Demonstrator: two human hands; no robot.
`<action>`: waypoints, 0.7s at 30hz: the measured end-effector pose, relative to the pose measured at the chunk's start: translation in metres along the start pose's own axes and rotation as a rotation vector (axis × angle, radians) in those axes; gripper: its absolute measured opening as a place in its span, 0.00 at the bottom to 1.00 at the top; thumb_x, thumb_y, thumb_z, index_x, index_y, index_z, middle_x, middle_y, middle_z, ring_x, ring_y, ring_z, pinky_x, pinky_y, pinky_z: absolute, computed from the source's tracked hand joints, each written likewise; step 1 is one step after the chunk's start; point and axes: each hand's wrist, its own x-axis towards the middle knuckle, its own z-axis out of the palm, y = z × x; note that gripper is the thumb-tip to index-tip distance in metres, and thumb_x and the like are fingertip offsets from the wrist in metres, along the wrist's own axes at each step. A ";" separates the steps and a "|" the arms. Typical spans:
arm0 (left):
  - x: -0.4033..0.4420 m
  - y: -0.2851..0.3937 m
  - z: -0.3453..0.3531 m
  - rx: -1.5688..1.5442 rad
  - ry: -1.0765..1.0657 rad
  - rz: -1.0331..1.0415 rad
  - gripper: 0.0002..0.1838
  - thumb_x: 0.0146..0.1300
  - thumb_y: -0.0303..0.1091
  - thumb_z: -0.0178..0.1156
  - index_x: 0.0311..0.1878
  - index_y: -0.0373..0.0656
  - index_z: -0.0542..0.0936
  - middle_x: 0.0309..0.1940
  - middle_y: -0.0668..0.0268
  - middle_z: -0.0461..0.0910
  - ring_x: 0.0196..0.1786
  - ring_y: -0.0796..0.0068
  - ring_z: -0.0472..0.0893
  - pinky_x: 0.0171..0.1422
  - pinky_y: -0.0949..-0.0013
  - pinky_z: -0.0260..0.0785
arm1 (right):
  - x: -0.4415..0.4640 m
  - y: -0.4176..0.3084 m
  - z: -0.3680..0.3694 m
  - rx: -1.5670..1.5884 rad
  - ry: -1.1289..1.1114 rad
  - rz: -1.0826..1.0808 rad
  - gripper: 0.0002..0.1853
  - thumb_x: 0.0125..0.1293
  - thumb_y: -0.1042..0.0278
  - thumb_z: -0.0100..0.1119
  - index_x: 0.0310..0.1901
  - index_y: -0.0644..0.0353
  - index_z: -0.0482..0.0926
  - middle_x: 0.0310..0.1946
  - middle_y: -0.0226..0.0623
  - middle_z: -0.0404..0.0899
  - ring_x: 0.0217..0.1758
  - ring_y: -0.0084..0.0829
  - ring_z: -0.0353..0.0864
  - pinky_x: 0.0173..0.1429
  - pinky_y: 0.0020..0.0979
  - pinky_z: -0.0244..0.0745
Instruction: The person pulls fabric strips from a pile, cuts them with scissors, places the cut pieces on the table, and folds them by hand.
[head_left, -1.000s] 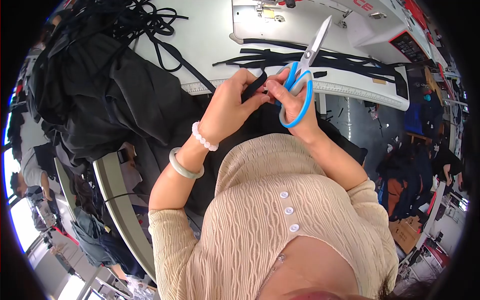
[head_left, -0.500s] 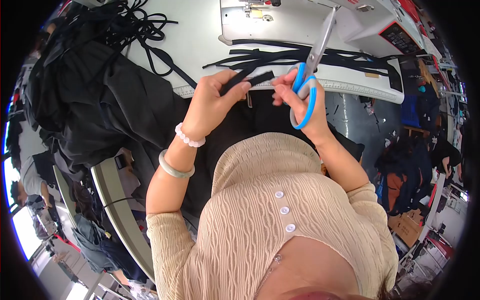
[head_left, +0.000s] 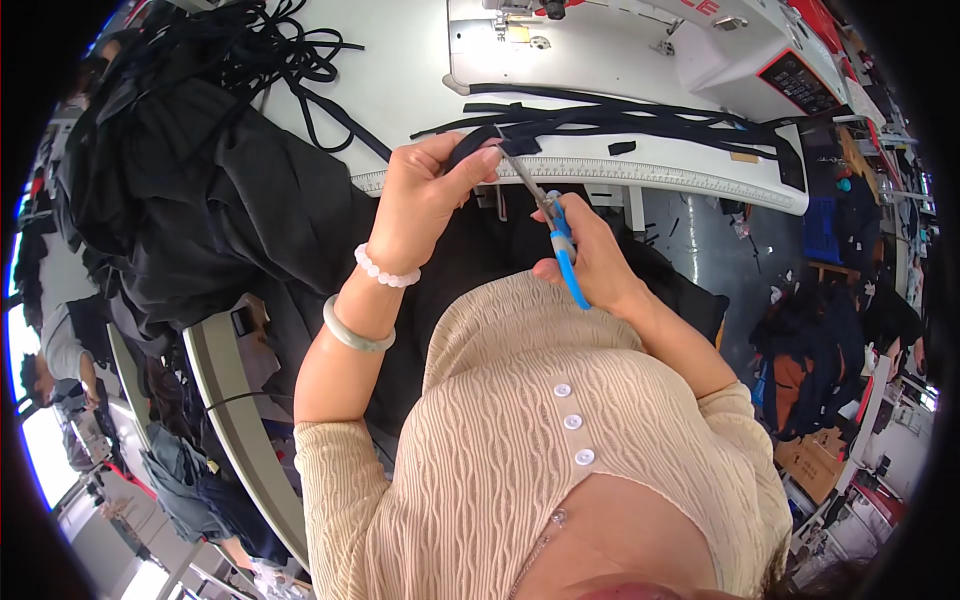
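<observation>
My left hand (head_left: 420,200) is closed, pinching a black fabric strip (head_left: 468,148) between thumb and fingers at the table's front edge. In my right hand (head_left: 595,255) is a pair of scissors (head_left: 563,250) with blue and grey handles. Their blades point up and to the left and meet the strip beside my left fingertips. Whether the blades are fully closed there is hard to make out. Several more black strips (head_left: 640,122) lie lengthwise on the table just beyond, and a small black scrap (head_left: 621,148) rests near the ruler tape.
A white sewing machine (head_left: 715,60) stands at the back of the white table (head_left: 390,70). A measuring tape (head_left: 660,172) runs along its front edge. Dark cloth (head_left: 270,190) and tangled black cords (head_left: 300,60) are heaped at left. Another person (head_left: 70,345) is at far left.
My right hand has swung the scissors from pointing up and right to the left, bringing the blades to the strip. The small black scrap now shows on the table.
</observation>
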 end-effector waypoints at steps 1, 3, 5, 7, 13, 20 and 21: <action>0.000 0.000 0.000 0.005 0.000 0.014 0.10 0.61 0.35 0.63 0.35 0.37 0.83 0.22 0.75 0.77 0.21 0.92 0.62 0.23 0.82 0.52 | 0.000 0.000 0.000 -0.010 0.018 -0.024 0.43 0.42 0.28 0.65 0.46 0.63 0.71 0.27 0.31 0.61 0.28 0.27 0.59 0.33 0.29 0.60; -0.002 0.004 0.001 0.028 -0.005 -0.001 0.09 0.62 0.33 0.62 0.36 0.36 0.82 0.24 0.73 0.77 0.22 0.90 0.61 0.24 0.82 0.51 | 0.000 0.000 0.000 -0.013 0.016 -0.026 0.42 0.42 0.30 0.66 0.44 0.63 0.71 0.28 0.32 0.62 0.28 0.27 0.60 0.34 0.29 0.61; -0.003 0.006 0.001 0.042 -0.013 -0.008 0.09 0.63 0.33 0.61 0.37 0.35 0.82 0.25 0.72 0.77 0.23 0.89 0.61 0.25 0.82 0.51 | 0.000 0.000 -0.001 -0.024 0.015 -0.050 0.37 0.43 0.39 0.70 0.42 0.64 0.70 0.28 0.36 0.64 0.28 0.31 0.63 0.34 0.31 0.63; -0.004 0.007 0.001 0.051 -0.024 -0.008 0.10 0.63 0.33 0.61 0.39 0.35 0.82 0.25 0.72 0.77 0.23 0.89 0.60 0.25 0.82 0.51 | 0.000 -0.001 -0.002 -0.042 0.015 -0.097 0.30 0.44 0.55 0.76 0.40 0.64 0.69 0.30 0.40 0.69 0.28 0.38 0.69 0.35 0.35 0.67; -0.005 0.009 -0.002 0.082 -0.063 -0.006 0.09 0.63 0.32 0.60 0.41 0.36 0.82 0.25 0.73 0.77 0.23 0.90 0.62 0.27 0.83 0.53 | -0.005 0.015 0.002 0.085 0.029 -0.111 0.22 0.51 0.58 0.73 0.32 0.64 0.70 0.19 0.33 0.68 0.20 0.28 0.67 0.26 0.27 0.63; -0.008 0.016 -0.008 0.248 -0.276 0.042 0.13 0.60 0.26 0.61 0.48 0.33 0.78 0.31 0.73 0.76 0.29 0.87 0.70 0.35 0.84 0.65 | 0.019 -0.021 0.004 0.547 0.249 -0.093 0.13 0.61 0.63 0.64 0.35 0.61 0.70 0.27 0.32 0.77 0.27 0.19 0.73 0.30 0.22 0.71; -0.008 0.016 -0.008 0.275 -0.295 0.050 0.13 0.60 0.25 0.61 0.48 0.33 0.76 0.31 0.73 0.75 0.30 0.86 0.71 0.37 0.84 0.66 | 0.024 -0.024 0.004 0.594 0.247 -0.090 0.12 0.62 0.67 0.63 0.37 0.61 0.70 0.32 0.36 0.79 0.29 0.21 0.76 0.32 0.23 0.75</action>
